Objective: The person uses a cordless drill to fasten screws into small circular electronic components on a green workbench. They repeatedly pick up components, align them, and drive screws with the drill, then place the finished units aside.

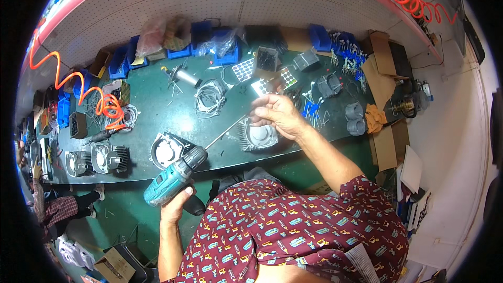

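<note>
My left hand (pixel 178 203) grips a teal cordless drill (pixel 170 181) by its handle, near the table's front edge. From its chuck a long thin bit (pixel 226 134) points up and right. At the bit's far end is my right hand (pixel 276 115), its fingers curled together and slightly blurred; anything small between them cannot be made out. Below the right hand sits a grey finned metal housing (pixel 259 135). Another open metal housing (pixel 166 149) stands behind the drill, partly hidden by it.
Two more finned housings (pixel 109 158) stand at the left front. A coiled grey cable (pixel 210 98), sticker sheets (pixel 243 70) and a box of small parts (pixel 266 60) lie farther back. Blue bins line the back. An orange coiled hose (pixel 107 106) hangs at left. Another person (pixel 55 209) is at far left.
</note>
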Demonstrator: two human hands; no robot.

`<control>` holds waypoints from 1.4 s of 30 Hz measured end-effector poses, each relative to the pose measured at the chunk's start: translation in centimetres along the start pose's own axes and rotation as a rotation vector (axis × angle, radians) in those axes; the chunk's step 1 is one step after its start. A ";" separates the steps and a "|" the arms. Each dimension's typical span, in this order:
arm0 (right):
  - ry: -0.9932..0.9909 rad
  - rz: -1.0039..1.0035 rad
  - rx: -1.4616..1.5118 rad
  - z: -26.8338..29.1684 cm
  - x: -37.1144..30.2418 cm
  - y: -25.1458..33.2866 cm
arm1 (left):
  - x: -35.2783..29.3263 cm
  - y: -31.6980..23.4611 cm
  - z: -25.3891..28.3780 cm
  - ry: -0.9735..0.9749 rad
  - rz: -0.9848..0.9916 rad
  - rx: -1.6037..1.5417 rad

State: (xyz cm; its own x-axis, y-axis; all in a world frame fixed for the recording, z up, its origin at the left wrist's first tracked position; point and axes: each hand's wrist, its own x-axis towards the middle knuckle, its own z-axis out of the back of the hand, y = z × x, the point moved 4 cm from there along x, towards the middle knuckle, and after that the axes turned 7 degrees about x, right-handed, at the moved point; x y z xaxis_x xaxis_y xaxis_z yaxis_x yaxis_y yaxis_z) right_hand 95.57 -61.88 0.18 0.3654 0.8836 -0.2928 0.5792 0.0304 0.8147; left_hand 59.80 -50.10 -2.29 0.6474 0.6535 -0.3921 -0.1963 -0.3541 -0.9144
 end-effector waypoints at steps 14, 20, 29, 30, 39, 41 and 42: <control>0.089 -0.011 -0.260 0.3 -0.4 2.1 | 0.8 -1.4 0.7 0.033 0.034 0.018; 0.111 -0.059 -0.196 1.0 -0.8 1.3 | 0.7 -1.2 0.8 0.038 0.023 0.093; 0.076 -0.126 -0.227 1.0 -1.3 1.0 | 0.5 -1.1 1.0 0.082 0.024 0.079; 0.075 -0.129 -0.233 1.3 -1.3 0.8 | 0.5 -0.8 1.0 0.080 0.027 0.081; 0.056 -0.190 -0.236 1.2 -1.5 0.7 | 0.4 -0.7 0.6 0.033 0.043 0.135; 0.059 -0.173 -0.244 1.4 -1.5 0.5 | 0.4 -0.9 0.4 0.039 0.034 0.136; 0.050 -0.185 -0.199 1.3 -1.5 0.5 | 0.5 -0.7 0.5 0.049 0.032 0.135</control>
State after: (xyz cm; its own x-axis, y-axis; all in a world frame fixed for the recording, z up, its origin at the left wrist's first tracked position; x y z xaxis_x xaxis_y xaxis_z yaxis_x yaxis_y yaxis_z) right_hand 96.22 -63.80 0.42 0.2271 0.8764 -0.4247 0.4767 0.2802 0.8332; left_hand 59.85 -49.19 -1.87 0.6741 0.6083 -0.4190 -0.3129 -0.2787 -0.9080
